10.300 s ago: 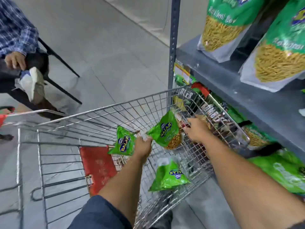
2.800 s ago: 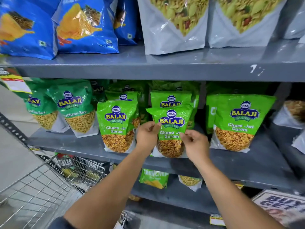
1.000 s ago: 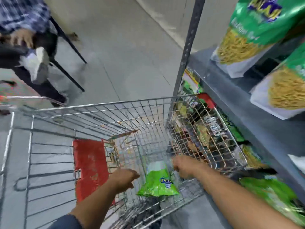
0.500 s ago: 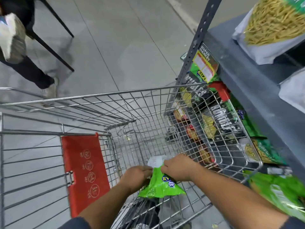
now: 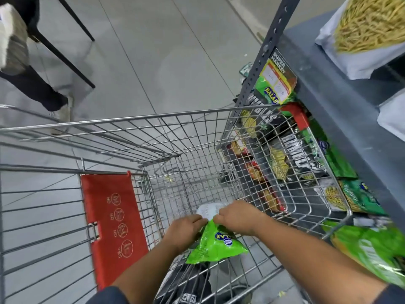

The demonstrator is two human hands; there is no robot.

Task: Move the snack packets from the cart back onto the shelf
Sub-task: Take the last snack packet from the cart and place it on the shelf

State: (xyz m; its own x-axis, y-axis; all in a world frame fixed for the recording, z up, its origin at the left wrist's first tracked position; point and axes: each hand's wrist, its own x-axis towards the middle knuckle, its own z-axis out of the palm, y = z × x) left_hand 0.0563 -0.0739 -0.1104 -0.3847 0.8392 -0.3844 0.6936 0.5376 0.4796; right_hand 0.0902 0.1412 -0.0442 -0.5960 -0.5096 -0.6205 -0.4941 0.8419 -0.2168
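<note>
1. My left hand (image 5: 186, 229) and right hand (image 5: 235, 217) each have a grip pinched on the top edge of the green snack packet (image 5: 215, 245), down inside the wire cart (image 5: 197, 132).
2. I'd lift straight up, clear of the rim.
3. The shelf (image 5: 341, 119) is right of the grip; I'd stand the packet upright there.

The shelf tag (image 5: 277, 73) on the rack post reads "SUPER MARKET". The green pack (image 5: 270, 93) just under it shows "BALAJ". The red flap (image 5: 114, 224) of the cart carries round signs with "NO", "NO", "NO", "YES". The logo on the held green packet (image 5: 215, 245) is too blurred to read.
</note>
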